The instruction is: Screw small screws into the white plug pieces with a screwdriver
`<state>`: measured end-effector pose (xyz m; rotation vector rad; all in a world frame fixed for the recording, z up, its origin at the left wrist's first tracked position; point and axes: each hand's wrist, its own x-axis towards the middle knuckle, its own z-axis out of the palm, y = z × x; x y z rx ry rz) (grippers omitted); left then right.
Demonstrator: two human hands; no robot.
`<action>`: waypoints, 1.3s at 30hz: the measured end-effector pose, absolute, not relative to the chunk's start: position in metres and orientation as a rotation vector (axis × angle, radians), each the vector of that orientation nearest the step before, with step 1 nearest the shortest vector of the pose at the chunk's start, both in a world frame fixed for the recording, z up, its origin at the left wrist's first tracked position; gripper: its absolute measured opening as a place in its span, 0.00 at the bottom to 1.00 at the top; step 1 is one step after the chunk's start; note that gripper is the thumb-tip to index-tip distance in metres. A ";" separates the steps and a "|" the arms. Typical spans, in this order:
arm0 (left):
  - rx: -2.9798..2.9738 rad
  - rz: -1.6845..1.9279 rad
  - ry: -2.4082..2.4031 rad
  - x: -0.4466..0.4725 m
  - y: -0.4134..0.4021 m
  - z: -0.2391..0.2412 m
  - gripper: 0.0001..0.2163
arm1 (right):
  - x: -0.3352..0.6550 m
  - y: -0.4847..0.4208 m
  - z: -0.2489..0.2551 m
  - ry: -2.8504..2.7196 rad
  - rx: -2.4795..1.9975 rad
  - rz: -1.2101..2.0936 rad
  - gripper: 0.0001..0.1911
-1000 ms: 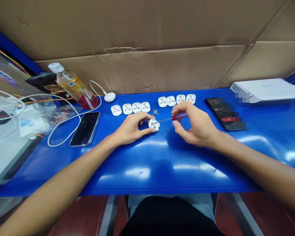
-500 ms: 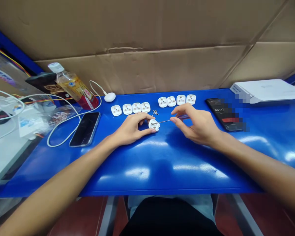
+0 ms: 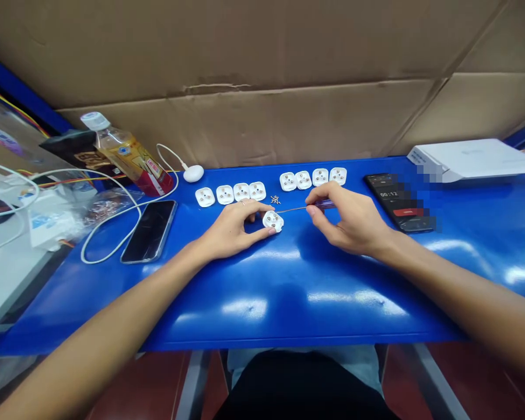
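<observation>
A notched white piece shows its metal-fitted face, a slim screwdriver by its rim.

My one camera sits on my head, facing forward and down over the tabletop. It looks from close above: my lap shows at bottom centre, my forearms reach in from either side, my left hand and right hand come near mid-view, and cardboard spans the top.
</observation>
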<state>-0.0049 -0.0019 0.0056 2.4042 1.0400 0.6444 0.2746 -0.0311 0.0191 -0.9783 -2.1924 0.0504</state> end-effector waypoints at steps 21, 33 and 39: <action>2.330 0.721 1.028 -0.004 0.000 0.005 0.23 | 0.279 -0.016 0.007 -2.175 -1.135 0.185 0.09; 2.316 0.596 0.911 -0.002 0.001 0.006 0.22 | 0.275 -0.018 0.006 -2.150 -1.154 0.298 0.09; 2.323 0.563 0.951 0.001 0.002 0.005 0.24 | 0.277 -0.017 0.006 -2.163 -1.159 0.289 0.10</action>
